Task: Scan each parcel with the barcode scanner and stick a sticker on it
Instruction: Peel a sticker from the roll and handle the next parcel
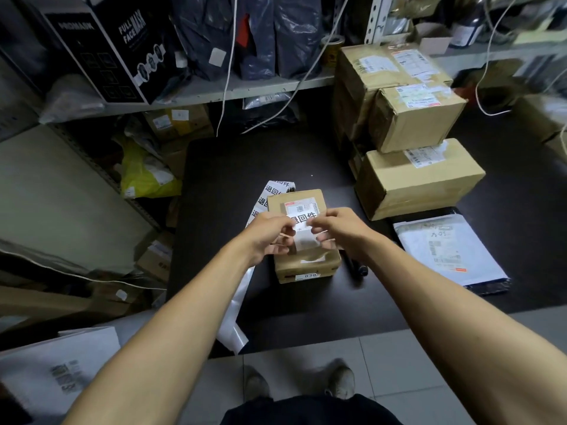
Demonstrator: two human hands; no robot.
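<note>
Sticker step: the left hand (270, 237) and right hand (340, 231) both pinch the sticker (303, 231) over the small parcel (306, 259) on the worktop (245, 167) (scanner probably alongside). Next, press it flat.

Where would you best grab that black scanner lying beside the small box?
Probably by its near end, from above and the right. The barcode scanner lies flat on the table, close against the small parcel, with the right hand covering its far end.

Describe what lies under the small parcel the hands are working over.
The small parcel sits on the dark table, overlapping a sticker strip that runs from behind it to its left. How far the strip extends beneath is hidden.
</note>
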